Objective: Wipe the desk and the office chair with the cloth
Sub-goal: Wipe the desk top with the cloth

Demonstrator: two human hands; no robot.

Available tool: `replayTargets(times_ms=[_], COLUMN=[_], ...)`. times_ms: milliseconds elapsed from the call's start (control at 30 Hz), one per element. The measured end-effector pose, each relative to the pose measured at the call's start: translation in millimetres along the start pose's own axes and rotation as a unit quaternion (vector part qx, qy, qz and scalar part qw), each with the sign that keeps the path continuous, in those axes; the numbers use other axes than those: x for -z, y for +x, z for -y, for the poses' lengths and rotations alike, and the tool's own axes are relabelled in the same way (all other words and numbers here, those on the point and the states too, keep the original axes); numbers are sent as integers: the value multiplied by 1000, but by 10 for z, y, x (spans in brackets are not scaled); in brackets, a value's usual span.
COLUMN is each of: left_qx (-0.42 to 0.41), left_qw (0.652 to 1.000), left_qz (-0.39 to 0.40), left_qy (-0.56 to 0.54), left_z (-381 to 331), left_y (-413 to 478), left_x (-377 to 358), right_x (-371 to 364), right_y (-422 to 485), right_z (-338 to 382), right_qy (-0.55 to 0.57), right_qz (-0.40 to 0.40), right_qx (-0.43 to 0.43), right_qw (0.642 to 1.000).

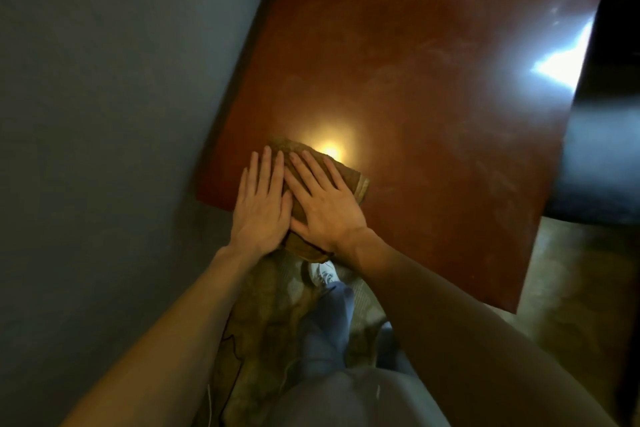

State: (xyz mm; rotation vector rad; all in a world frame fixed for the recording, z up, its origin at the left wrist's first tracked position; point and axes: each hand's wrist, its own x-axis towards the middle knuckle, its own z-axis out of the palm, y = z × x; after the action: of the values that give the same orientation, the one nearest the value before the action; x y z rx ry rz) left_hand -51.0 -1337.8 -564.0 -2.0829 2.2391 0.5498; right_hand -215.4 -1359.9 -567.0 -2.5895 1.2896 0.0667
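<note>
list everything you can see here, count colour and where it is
desk: one, reddish brown, middle and right of the view, with two light glares on it
cloth: one, brown, on the desk's near left corner, under both hands, hanging over the edge
wall: one, grey-blue, left of the desk
dark shape: one, black, right of the desk, too blurred to name
floor: brownish, lower right
mat: one, brown and pale, on the floor below the desk edge
shoe: one, white, on the mat
trousers: blue-grey, bottom centre
left hand: flat on the cloth, fingers straight
right hand: flat on the cloth, beside the left
</note>
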Motion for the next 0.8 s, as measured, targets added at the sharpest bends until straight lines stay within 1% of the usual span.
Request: replayTargets(times_ms=[200,433,600,800], left_qx=[-43,-74,-89,-94], left_qw=[999,997,995,995], left_qz=[11,26,38,29], left_qy=[-1,7,12,11], left_z=[-725,-1683,-2244,-2847], left_y=[-120,-267,-357,-498], left_x=[-166,-418,-597,-801], right_x=[-15,-45,-66,-94], right_y=[-688,-1556,-2087,-2634], right_z=[-389,-942,-1246,-1611], right_qy=[8,15,39,25], right_qz=[-4,-4,-10,-6], right_qx=[-44,-77,-105,-107], right_qw=[999,997,994,994])
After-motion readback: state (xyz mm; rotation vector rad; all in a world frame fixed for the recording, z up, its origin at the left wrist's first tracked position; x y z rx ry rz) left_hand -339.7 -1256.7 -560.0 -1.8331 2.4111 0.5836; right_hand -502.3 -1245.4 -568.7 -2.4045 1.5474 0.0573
